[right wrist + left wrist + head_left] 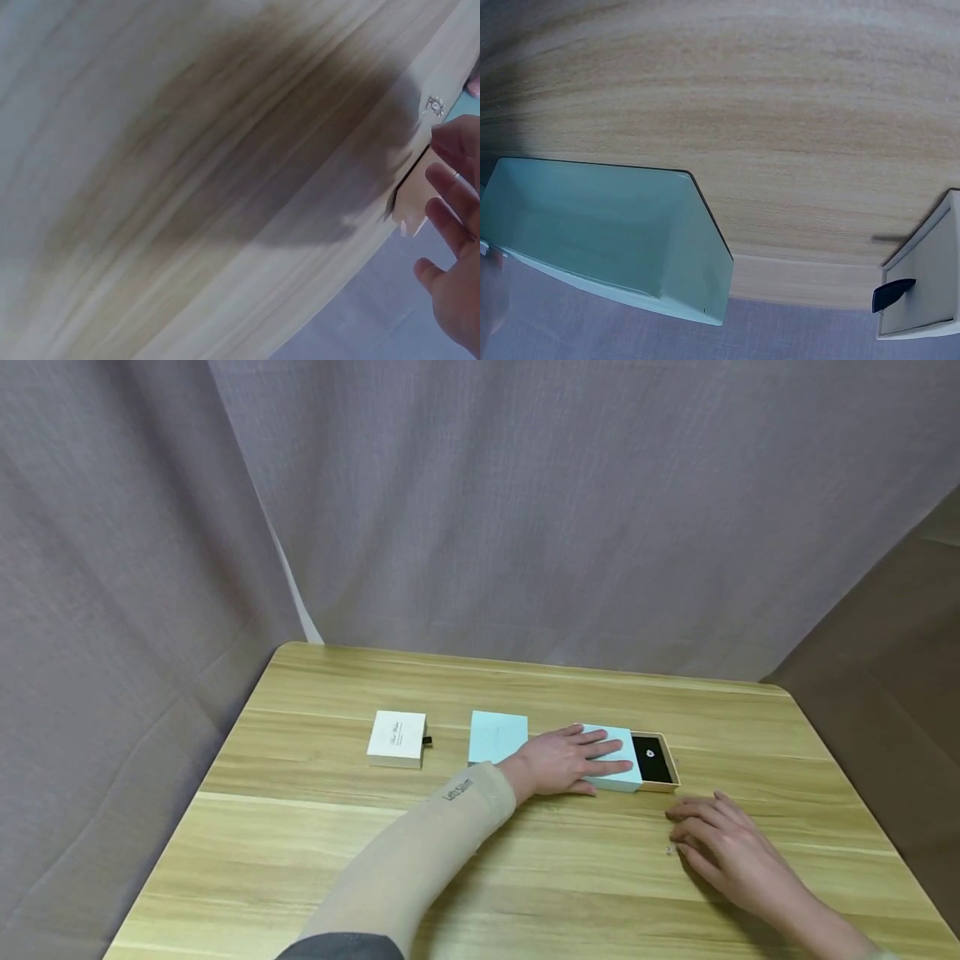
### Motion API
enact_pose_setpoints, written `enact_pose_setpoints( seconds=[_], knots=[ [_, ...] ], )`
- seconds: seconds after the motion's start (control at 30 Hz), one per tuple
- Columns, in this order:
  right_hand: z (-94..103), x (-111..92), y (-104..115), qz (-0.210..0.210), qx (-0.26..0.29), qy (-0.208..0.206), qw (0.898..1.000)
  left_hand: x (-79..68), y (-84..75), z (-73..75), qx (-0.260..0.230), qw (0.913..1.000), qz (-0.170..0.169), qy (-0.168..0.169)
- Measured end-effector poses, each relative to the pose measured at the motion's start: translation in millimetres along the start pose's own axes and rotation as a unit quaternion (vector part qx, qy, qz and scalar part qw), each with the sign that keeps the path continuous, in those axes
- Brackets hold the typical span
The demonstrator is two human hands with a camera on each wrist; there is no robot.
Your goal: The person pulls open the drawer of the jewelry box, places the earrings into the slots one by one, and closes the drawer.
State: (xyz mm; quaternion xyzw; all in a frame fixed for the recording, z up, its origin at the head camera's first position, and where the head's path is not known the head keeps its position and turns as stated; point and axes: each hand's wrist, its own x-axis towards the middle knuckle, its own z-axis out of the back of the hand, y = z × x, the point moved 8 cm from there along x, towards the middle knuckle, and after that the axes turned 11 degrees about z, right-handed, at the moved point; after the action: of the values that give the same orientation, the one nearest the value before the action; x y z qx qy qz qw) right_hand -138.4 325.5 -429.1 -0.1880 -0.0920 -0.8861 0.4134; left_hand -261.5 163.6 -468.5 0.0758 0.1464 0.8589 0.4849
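My left hand lies with spread, straight fingers on a light blue box sleeve. From the sleeve's right end a drawer sticks out, holding a black insert with a small silvery piece of jewellery on it. In front of the drawer, my right hand hovers low over the table, its fingers loosely bent. Near its thumb and index fingertips is a tiny sparkling piece of jewellery, also seen in the right wrist view; it looks like an earring. Its exact shape is unclear.
A second light blue box stands left of the left hand, partly behind the wrist. Farther left is a white box with dark lettering and a black pull tab. Grey curtains enclose the wooden table.
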Motion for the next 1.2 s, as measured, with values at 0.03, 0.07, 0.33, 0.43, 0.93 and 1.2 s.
enact_pose_setpoints(
  seconds=[0.03,0.07,0.33,0.43,0.93,1.2],
  knots=[
    [1.1,-1,0,-0.005,-0.002,0.002,1.0,-0.1,0.2,0.2,0.0,1.0,0.0,0.0],
    [1.9,-1,1,-0.011,-0.004,0.002,1.0,0.0,0.4,0.2,0.0,1.0,-0.001,0.0],
    [-2.1,-4,4,-0.065,-0.031,0.015,0.997,0.1,2.2,0.9,-0.002,1.0,0.001,0.005],
    [-4.4,-3,5,-0.051,-0.033,0.009,0.998,0.3,1.5,0.2,-0.004,1.0,0.0,0.006],
    [-10.2,4,7,-0.033,-0.029,0.006,0.999,0.1,0.7,-0.4,0.001,1.0,0.002,0.006],
    [-11.4,6,8,-0.019,-0.026,0.005,0.999,0.8,-0.6,-1.1,0.005,1.0,0.002,0.005]
  ],
)
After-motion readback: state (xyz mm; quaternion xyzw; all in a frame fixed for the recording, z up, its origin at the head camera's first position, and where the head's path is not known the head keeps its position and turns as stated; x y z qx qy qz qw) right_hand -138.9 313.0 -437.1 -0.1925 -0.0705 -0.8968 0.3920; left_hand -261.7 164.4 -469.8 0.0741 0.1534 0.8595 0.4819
